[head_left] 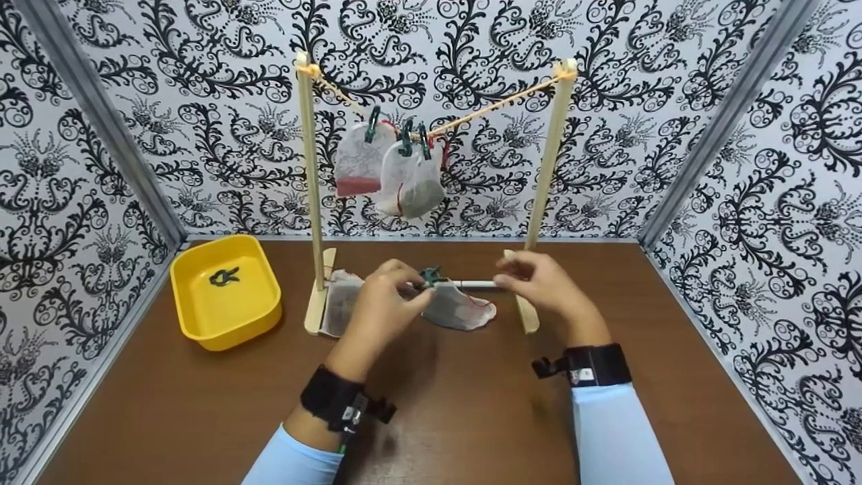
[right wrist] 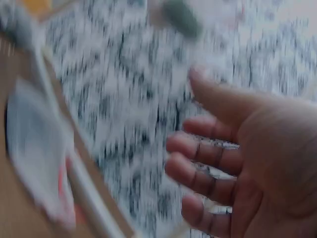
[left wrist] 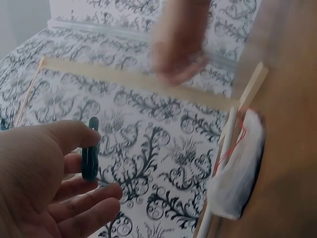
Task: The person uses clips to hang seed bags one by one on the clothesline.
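Between thumb and index finger my left hand (head_left: 389, 296) pinches a dark green clothespin (left wrist: 90, 148), its other fingers loosely spread. My right hand (head_left: 544, 283) hovers by the right post with nothing in it; the right wrist view shows its fingers gently bent. Below and between the hands, a small white drawstring bag (head_left: 461, 308) with a red string lies against the white crossbar (head_left: 481, 285). Another pale bag (head_left: 341, 303) lies at the left foot of the stand, partly hidden by my left hand. Small bags (head_left: 363, 158) hang from the orange cord (head_left: 498, 104), held by green clothespins (head_left: 372, 124).
The wooden stand's left post (head_left: 310, 175) and right post (head_left: 551, 155) rise behind my hands, the cord sagging between them. A yellow tub (head_left: 232, 337) at the left holds a green clothespin (head_left: 224, 276). Patterned walls enclose the brown table (head_left: 458, 417) at the back and sides.
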The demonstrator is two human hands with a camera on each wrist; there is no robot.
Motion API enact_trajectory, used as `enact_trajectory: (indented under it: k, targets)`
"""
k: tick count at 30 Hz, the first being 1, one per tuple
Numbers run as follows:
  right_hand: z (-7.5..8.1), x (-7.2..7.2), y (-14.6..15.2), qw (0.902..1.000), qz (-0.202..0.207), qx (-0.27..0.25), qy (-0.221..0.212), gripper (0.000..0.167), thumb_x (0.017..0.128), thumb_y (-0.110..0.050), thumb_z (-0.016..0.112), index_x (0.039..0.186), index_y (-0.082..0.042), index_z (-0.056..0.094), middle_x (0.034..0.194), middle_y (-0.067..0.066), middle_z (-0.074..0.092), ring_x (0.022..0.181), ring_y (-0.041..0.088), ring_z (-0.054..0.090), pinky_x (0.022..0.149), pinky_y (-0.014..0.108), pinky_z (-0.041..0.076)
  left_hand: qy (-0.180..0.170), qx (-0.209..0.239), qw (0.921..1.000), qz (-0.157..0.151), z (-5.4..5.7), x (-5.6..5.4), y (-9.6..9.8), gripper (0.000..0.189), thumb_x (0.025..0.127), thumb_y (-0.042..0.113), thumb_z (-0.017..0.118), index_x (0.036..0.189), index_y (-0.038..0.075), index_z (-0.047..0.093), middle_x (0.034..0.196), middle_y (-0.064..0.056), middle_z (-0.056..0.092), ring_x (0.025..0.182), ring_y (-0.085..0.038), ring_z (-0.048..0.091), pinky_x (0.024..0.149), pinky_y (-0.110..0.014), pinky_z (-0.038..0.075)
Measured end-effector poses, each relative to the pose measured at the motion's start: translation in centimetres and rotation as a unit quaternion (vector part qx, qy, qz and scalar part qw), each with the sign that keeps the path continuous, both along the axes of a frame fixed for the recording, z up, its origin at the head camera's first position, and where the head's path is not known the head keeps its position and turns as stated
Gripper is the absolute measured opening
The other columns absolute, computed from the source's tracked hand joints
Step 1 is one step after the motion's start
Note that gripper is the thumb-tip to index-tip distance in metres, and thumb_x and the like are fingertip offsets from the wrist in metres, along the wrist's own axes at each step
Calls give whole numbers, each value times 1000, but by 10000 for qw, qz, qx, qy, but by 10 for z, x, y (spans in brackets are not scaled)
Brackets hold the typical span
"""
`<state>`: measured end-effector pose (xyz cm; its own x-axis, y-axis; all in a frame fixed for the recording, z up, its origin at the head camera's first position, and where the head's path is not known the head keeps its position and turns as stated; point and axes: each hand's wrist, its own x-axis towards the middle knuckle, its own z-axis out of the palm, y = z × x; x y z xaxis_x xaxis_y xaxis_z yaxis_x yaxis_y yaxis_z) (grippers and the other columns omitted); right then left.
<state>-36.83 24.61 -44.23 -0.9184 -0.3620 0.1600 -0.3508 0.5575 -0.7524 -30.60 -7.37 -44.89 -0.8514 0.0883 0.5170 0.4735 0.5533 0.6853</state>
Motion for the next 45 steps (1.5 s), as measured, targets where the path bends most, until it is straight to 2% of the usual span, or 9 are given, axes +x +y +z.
enact_trajectory:
  k: [7, 10, 21, 29, 31, 34, 39, 41, 45]
  targets:
    - [21, 20, -52, 9925, 1047, -621, 140, 65, 102, -32, 87, 155, -3, 65, 121, 17, 82, 102, 17, 77, 91, 27, 66, -43, 100, 9975, -696, -2, 7, 15, 15, 93, 14, 91, 101, 2, 85, 109, -10, 77, 93, -23, 81, 87, -36, 71]
    - [19, 25, -62, 9916, 1065, -721, 154, 58, 101, -29, 88, 149, -1, 70, 119, 19, 82, 99, 15, 75, 85, 24, 64, 55, 82, 9965, -825, -3, 9, 17, 14, 93, 13, 91, 100, 2, 86, 109, -10, 77, 92, -24, 79, 86, -40, 71]
    - [18, 25, -60, 9937, 1016, -482, -20, 46, 99, -18, 90, 138, 3, 76, 127, 21, 83, 118, 39, 82, 103, 47, 68, 70, 141, 9966, -808, -7, 7, 17, 12, 90, 9, 91, 96, 1, 84, 108, -11, 76, 92, -24, 79, 87, -37, 70]
    - [16, 24, -58, 9957, 842, -356, -156, 37, 99, -17, 90, 129, 2, 79, 120, 19, 85, 111, 34, 84, 93, 32, 70, -210, 215, 9960, -842, -8, 6, 15, 19, 96, 17, 90, 107, 3, 84, 114, -11, 78, 99, -27, 80, 91, -38, 70]
    - [16, 23, -58, 9968, 720, -341, -102, 33, 99, -15, 89, 127, 2, 80, 115, 18, 86, 105, 33, 85, 91, 37, 71, -419, 201, 9977, -499, -8, 3, 11, 25, 102, 27, 86, 117, 6, 83, 120, -11, 81, 104, -30, 81, 95, -43, 70]
    - [15, 22, -57, 9984, 472, -238, 207, 26, 99, -12, 88, 121, 0, 82, 107, 14, 87, 96, 30, 86, 107, 49, 66, -633, -114, 9954, 716, -15, -7, -2, 34, 110, 42, 75, 125, 11, 80, 123, -14, 84, 106, -39, 82, 93, -54, 69]
    - [12, 17, -55, 9956, 23, -20, 935, 14, 97, -11, 89, 107, -2, 86, 94, 11, 86, 88, 18, 78, 105, 42, 57, -1176, -1179, 9501, 2639, -41, -31, -40, 37, 112, 39, 65, 125, 7, 79, 122, -21, 82, 108, -47, 77, 86, -63, 66]
    - [10, 16, -55, 9949, -60, -36, 1006, 12, 97, -11, 90, 104, -2, 87, 92, 11, 84, 86, 13, 73, 85, 30, 60, -1451, -1405, 9341, 2944, -51, -39, -56, 39, 113, 34, 62, 127, 2, 77, 124, -24, 77, 115, -48, 71, 87, -63, 66]
    - [8, 14, -55, 9961, -105, -181, 857, 10, 96, -9, 90, 102, -1, 86, 90, 12, 84, 79, 10, 72, 76, 19, 57, -1980, -1644, 9127, 3173, -65, -48, -77, 47, 116, 31, 53, 141, -6, 68, 129, -29, 68, 121, -48, 60, 87, -64, 65]
